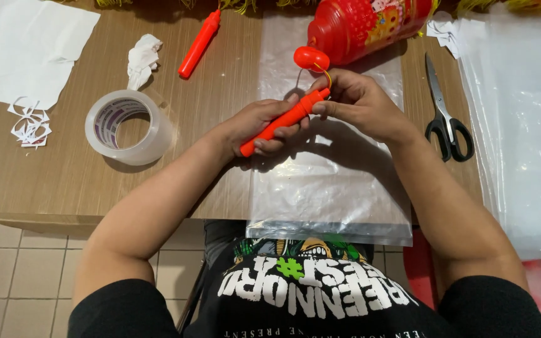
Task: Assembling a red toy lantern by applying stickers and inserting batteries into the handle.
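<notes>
Left hand: the left hand (259, 125) sits at the centre of the frame, its grip wrapped around the lower half of an orange stick (285, 121), fingers curled under it.
Right hand: the right hand (359, 100) is just right of centre, its grip pinching the upper tip of the same stick between thumb and fingertips.
Orange stick: held tilted, low end to the left, high end to the right, lifted above the clear plastic bag (327, 188).
Yellow string: a thin yellow string (328, 74) runs from the stick's tip up to a round red cap (311, 57).
Red lantern: a big red lantern (370, 25) lies at the top of the frame, just behind the cap.
Second stick: another orange stick (199, 44) lies at upper centre-left on the surface (220, 94).
Tape: a clear tape roll (129, 127) stands left of the hands.
Scissors: black-handled scissors (446, 112) lie at the right.
Paper: white paper (29, 50) and cut scraps (30, 125) fill the upper left; a crumpled tissue (141, 59) is near the tape.
</notes>
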